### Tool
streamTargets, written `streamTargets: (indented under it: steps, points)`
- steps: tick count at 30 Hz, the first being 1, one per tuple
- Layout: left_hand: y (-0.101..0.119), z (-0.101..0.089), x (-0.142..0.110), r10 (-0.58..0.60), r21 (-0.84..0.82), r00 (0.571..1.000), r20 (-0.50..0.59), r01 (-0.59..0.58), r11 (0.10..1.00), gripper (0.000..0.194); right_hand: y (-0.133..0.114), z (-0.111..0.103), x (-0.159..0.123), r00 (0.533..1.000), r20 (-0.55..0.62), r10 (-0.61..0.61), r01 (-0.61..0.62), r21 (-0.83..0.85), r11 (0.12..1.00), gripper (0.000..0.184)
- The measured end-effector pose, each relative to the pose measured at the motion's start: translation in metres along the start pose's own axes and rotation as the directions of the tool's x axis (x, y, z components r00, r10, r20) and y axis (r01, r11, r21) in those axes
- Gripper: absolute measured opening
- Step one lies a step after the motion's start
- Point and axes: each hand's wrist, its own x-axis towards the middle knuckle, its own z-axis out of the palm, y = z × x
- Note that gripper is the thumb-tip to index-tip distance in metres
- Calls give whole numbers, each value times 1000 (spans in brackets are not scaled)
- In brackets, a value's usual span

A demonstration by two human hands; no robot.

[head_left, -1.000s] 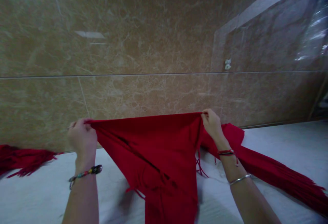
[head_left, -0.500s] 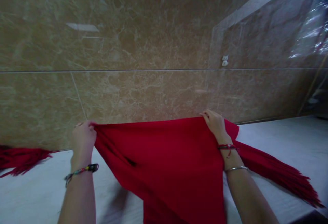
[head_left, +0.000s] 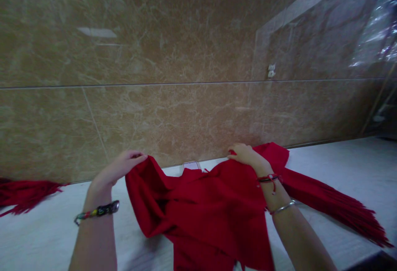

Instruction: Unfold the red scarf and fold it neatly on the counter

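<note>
A red cloth, probably a scarf (head_left: 214,205), hangs in loose folds between my two hands over a white surface. My left hand (head_left: 119,167) pinches its upper left corner, fingers pointing right. On the upper right, my right hand (head_left: 245,155) is closed on the cloth's edge, with the fingertips curled over it. The top edge sags between the hands. Fringed red fabric (head_left: 338,200) stretches out past my right wrist; whether it joins the held cloth is hidden.
Another fringed red piece (head_left: 31,192) lies at the left edge. Behind the white tabletop (head_left: 338,163) rises a brown marbled tile wall (head_left: 186,118) with a small white fixture (head_left: 271,71). A small pale rectangular object (head_left: 191,165) shows by the wall. Clear plastic (head_left: 375,31) is at upper right.
My hands have come closer together, the left moving right and the right slightly left. The cloth's top edge, taut before, now sags and folds, uncovering the pale object behind.
</note>
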Motion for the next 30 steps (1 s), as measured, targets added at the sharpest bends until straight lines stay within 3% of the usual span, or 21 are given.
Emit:
streamTargets:
  steps: [1,3,6,9,13,17,19,24,30]
  points:
    - [10,6,-2,38,0,999,21,-38,999,33,-15,-1,0,995,30,-98,96,81,992,13]
    - [28,19,-5,129,-5,991,37,-129,992,33,-49,-4,-4,946,-15,-323,315,272,909,21]
    - [50,36,-10,239,-38,971,34,-237,971,31,-100,-9,-16,866,-134,-482,482,479,733,36]
    - [62,46,-14,298,-77,954,17,-296,952,31,-133,-4,-28,883,-197,-427,459,553,696,36]
    - [65,48,-17,318,-64,946,-70,-322,945,29,-147,8,-33,949,-244,-200,310,594,742,6]
    - [63,48,-14,317,-20,938,-141,-323,946,29,-151,12,-35,932,-360,-44,297,686,664,19]
    - [63,51,-13,317,50,927,-198,-313,948,29,-156,11,-39,932,-360,-26,277,669,690,27]
    - [76,63,-20,314,172,907,-282,-274,946,24,-166,15,-48,961,-267,-71,195,474,858,27]
    - [87,71,-31,364,172,882,-297,-326,930,23,-158,23,-42,935,-349,-65,219,424,879,11]
